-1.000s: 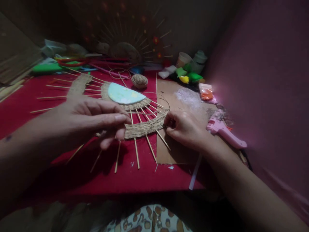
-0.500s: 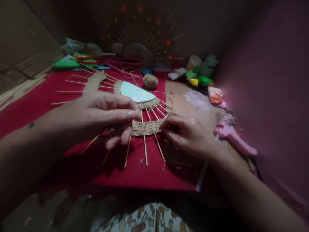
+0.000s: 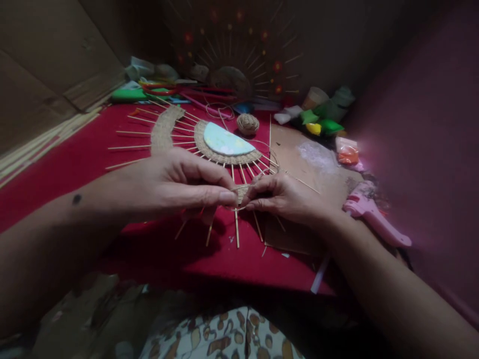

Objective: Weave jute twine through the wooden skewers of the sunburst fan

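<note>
A half-round piece woven from twine (image 3: pixel 162 130) on thin sticks lies across the table, with a pale blue half-disc (image 3: pixel 226 139) at its centre. My left hand (image 3: pixel 187 184) is closed on the front of the outer woven band, thumb on top, hiding much of it. Close beside it, my right hand (image 3: pixel 282 194) pinches at the same band; a strand of twine shows by its fingers. Bare stick ends (image 3: pixel 237 232) stick out below both hands. Behind the piece sits a ball of twine (image 3: pixel 247 124), and a loose strand runs from near it toward my right hand.
A brown board (image 3: pixel 290 137) lies at the right, with a pink glue gun (image 3: pixel 374 214) beyond it. Coloured packets (image 3: pixel 331 125) and a cup (image 3: pixel 315 98) stand at the back right. Red-handled scissors (image 3: pixel 159 89) lie at the back left. A stick fan with red flowers (image 3: pixel 232 80) stands behind.
My left hand has moved right along the band, close to my right hand, covering a stretch that showed before. The whole view has shifted, so the table's things appear farther right.
</note>
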Available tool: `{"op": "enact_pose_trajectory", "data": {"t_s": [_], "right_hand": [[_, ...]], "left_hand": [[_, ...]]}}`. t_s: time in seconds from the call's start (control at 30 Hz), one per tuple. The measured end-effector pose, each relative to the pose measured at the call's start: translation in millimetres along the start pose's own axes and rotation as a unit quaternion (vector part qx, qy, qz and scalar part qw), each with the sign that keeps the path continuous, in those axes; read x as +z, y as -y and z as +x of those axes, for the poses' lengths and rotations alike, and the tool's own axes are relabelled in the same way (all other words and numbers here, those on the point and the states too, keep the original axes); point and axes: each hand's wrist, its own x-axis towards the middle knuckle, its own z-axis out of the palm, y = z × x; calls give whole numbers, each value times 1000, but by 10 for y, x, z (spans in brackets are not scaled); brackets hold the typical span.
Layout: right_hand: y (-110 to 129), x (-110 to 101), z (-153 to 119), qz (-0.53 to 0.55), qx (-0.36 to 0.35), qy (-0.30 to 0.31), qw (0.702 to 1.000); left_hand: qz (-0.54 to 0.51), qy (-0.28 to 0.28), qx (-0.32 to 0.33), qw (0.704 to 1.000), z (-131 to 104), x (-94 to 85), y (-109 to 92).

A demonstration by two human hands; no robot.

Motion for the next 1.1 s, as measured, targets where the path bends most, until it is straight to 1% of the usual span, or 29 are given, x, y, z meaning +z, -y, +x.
{"op": "enact_pose_trajectory", "data": {"t_s": [0.1, 0.17, 0.23, 0.27, 0.33, 0.4, 0.43, 0.5, 0.6, 0.67, 0.73, 0.8, 0.83, 0.9, 0.97, 1.03, 1.1], "right_hand": [[-34, 18, -18, -43, -36, -8, 998], [-35, 25, -23, -77, -62, -14, 995], [-24, 30, -26, -99, -83, -15, 991], [-18, 33, -30, -106, -90, -14, 990], [-14, 48, -42, -112, -98, -13, 989], [-29, 71, -55, -125, -108, -25, 986], [-44, 84, -59, -143, -118, -31, 982], [-75, 112, -62, -205, -149, -36, 967], [-78, 155, -60, -328, -198, -6, 924], [-36, 186, -69, -406, -215, 20, 888], [21, 216, -89, -472, -216, 35, 854], [62, 237, -111, -515, -209, 39, 831], [72, 241, -121, -523, -206, 38, 826], [67, 232, -134, -519, -205, 32, 830], [40, 212, -140, -495, -212, 21, 842], [5, 194, -142, -468, -217, 6, 857], [-29, 194, -142, -445, -214, -1, 869]], "left_hand": [[96, -32, 98, 990, -116, 36, 88], [157, -63, 149, 974, -238, 106, 155], [198, -84, 183, 959, -372, 210, 210], [205, -75, 188, 958, -436, 271, 230], [199, -35, 173, 964, -539, 405, 253], [183, 3, 167, 969, -606, 538, 259], [177, 12, 168, 970, -627, 599, 258], [172, 19, 170, 970, -650, 698, 251], [165, 20, 172, 971, -659, 784, 235], [154, 30, 171, 973, -654, 809, 228], [148, 41, 163, 975, -641, 825, 232], [146, 47, 156, 976, -627, 839, 247], [147, 47, 156, 976, -621, 845, 259], [145, 38, 158, 976, -619, 842, 290], [143, 13, 157, 977, -632, 804, 323], [145, -25, 140, 979, -648, 719, 345], [149, -69, 113, 980, -649, 593, 343]]}}
